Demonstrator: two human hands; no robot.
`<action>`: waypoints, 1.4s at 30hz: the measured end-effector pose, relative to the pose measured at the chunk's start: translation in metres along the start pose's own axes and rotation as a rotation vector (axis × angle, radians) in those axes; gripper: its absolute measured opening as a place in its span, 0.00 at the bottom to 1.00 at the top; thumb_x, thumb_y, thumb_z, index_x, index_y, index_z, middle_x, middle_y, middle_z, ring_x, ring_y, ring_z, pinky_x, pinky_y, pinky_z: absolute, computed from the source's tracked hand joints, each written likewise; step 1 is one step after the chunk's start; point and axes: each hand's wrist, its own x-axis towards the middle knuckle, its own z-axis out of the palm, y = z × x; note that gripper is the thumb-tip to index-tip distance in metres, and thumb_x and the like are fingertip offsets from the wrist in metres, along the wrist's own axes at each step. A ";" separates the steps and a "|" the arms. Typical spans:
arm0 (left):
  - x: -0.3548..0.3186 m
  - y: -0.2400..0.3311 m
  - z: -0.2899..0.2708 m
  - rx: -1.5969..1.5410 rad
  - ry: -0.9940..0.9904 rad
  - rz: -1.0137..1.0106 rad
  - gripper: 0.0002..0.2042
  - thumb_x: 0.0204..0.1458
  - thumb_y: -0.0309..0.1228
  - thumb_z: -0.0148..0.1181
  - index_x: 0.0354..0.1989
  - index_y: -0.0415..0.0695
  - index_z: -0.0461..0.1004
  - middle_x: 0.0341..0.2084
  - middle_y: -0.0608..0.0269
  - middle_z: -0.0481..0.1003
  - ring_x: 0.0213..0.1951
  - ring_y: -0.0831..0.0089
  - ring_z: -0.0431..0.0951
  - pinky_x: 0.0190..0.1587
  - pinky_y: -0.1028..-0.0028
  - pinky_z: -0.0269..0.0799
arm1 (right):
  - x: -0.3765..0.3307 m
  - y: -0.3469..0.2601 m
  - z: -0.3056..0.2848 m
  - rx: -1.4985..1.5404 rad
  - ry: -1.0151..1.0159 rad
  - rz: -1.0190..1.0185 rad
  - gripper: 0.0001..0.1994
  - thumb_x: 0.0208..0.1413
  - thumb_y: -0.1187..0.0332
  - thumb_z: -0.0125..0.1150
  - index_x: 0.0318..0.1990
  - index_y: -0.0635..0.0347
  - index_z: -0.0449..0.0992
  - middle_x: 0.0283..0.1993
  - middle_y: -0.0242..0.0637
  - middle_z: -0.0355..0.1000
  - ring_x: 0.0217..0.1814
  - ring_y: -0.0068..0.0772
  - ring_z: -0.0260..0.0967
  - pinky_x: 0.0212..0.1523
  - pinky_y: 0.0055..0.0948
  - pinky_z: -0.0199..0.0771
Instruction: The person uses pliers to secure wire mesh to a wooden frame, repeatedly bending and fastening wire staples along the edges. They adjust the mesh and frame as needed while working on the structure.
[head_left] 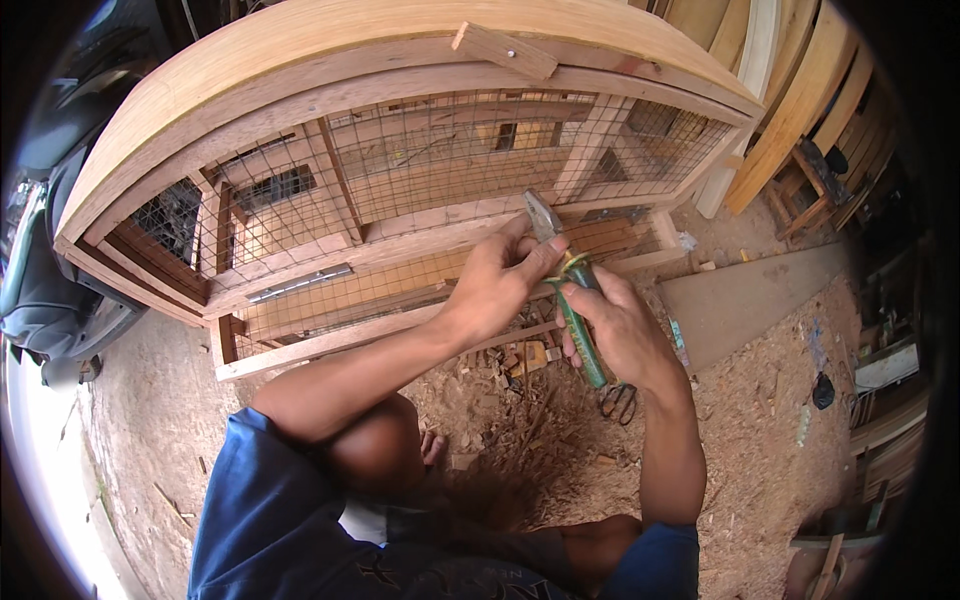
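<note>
My right hand [625, 325] is closed round the green handles of a pair of pliers [581, 335], whose metal jaws point up and away from me. Against the head of the pliers, my left hand [500, 280] is closed, with its thumb across the metal near the joint. Whether its fingers also pinch something small is hidden. Just beyond both hands stands a wooden cage [400, 228] with wire mesh [450, 150] across its framed front. A metal hinge [300, 283] joins the lower frame at the left, and a small wooden turn latch [505, 50] sits on the top rail.
Scissors [618, 404] lie on the floor below my right hand, among wood shavings [540, 450] and offcuts. Long boards [790, 100] lean at the far right near a small wooden stool [808, 185]. A dark motorcycle [60, 240] stands at the left.
</note>
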 end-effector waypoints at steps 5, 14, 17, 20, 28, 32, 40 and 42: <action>0.001 -0.005 0.003 -0.079 0.001 0.032 0.19 0.65 0.39 0.58 0.51 0.34 0.70 0.23 0.68 0.72 0.30 0.83 0.69 0.34 0.76 0.68 | 0.001 0.000 0.003 -0.066 0.047 0.008 0.12 0.67 0.62 0.49 0.39 0.65 0.68 0.29 0.34 0.68 0.24 0.25 0.70 0.25 0.30 0.72; -0.004 0.000 -0.001 -0.042 -0.087 -0.028 0.20 0.65 0.36 0.59 0.56 0.33 0.68 0.31 0.61 0.78 0.35 0.76 0.76 0.44 0.71 0.73 | 0.000 0.029 -0.008 0.020 -0.081 -0.057 0.16 0.68 0.64 0.47 0.54 0.68 0.68 0.46 0.44 0.75 0.50 0.36 0.80 0.39 0.33 0.80; -0.014 0.002 -0.008 0.231 -0.290 -0.020 0.26 0.66 0.36 0.57 0.68 0.38 0.60 0.40 0.62 0.79 0.47 0.76 0.76 0.58 0.70 0.68 | -0.010 0.053 -0.016 0.355 -0.233 0.032 0.20 0.69 0.66 0.47 0.64 0.67 0.62 0.58 0.53 0.72 0.64 0.46 0.71 0.55 0.43 0.79; -0.015 0.000 -0.005 0.243 -0.267 -0.024 0.21 0.63 0.32 0.61 0.61 0.37 0.66 0.38 0.63 0.80 0.47 0.75 0.77 0.59 0.70 0.69 | -0.007 0.072 -0.020 0.673 -0.414 0.030 0.27 0.65 0.65 0.49 0.68 0.70 0.57 0.61 0.67 0.67 0.65 0.61 0.68 0.61 0.61 0.73; -0.014 0.010 -0.006 0.069 -0.075 -0.137 0.12 0.59 0.28 0.64 0.48 0.40 0.73 0.39 0.61 0.80 0.46 0.75 0.77 0.59 0.68 0.69 | 0.006 0.083 -0.018 0.703 -0.520 -0.071 0.28 0.60 0.66 0.57 0.65 0.70 0.60 0.58 0.65 0.71 0.58 0.48 0.74 0.53 0.44 0.80; -0.013 0.011 0.001 0.051 0.031 -0.158 0.12 0.59 0.30 0.64 0.47 0.40 0.73 0.36 0.63 0.79 0.43 0.74 0.78 0.55 0.68 0.73 | 0.014 0.082 -0.012 0.674 -0.529 -0.085 0.28 0.57 0.67 0.63 0.63 0.69 0.63 0.51 0.60 0.76 0.36 0.31 0.78 0.36 0.26 0.79; -0.007 0.009 0.001 -0.082 0.190 -0.211 0.11 0.61 0.33 0.63 0.46 0.40 0.73 0.39 0.60 0.77 0.41 0.73 0.79 0.48 0.68 0.78 | 0.022 0.080 -0.008 0.855 -0.581 -0.099 0.31 0.52 0.73 0.52 0.66 0.67 0.58 0.52 0.68 0.73 0.23 0.32 0.76 0.23 0.24 0.78; -0.006 0.009 0.001 -0.093 0.186 -0.202 0.12 0.61 0.33 0.63 0.46 0.39 0.72 0.40 0.59 0.77 0.41 0.71 0.79 0.48 0.68 0.77 | 0.026 0.081 -0.007 0.870 -0.603 -0.104 0.31 0.52 0.72 0.52 0.67 0.64 0.59 0.52 0.67 0.74 0.24 0.30 0.76 0.23 0.23 0.77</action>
